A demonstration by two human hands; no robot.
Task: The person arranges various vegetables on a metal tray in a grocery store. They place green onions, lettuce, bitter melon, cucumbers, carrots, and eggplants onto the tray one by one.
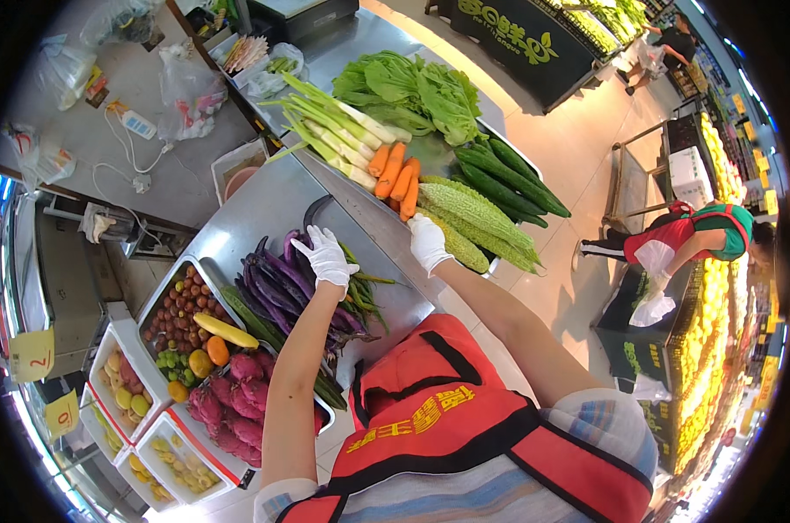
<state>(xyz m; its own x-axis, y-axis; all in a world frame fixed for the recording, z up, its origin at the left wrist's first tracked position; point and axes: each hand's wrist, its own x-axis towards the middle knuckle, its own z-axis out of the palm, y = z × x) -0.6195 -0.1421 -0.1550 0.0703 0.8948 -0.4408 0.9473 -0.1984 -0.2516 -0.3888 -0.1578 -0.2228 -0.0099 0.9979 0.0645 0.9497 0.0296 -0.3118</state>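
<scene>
My left hand (327, 256), in a white glove, has its fingers spread over long purple eggplants (272, 291) on a stainless steel table (238, 222). Green chili peppers (362, 297) lie beside its wrist. My right hand (429, 243), gloved too, reaches to the lower ends of several carrots (393, 175), beside pale green bitter melons (480, 216); its fingertips hide whether it grips one. These sit on a metal tray (432, 154) with leafy lettuce (408, 91), cucumbers (502, 176) and peeled green-and-white stalks (336, 131).
A tray (148, 307) by my left arm holds small brown fruit, a yellow banana-like fruit (226, 330) and dragon fruit (234, 405). White foam boxes (163, 425) of fruit adjoin it. A person in a red apron (656, 236) stands at right, near fruit displays (695, 353).
</scene>
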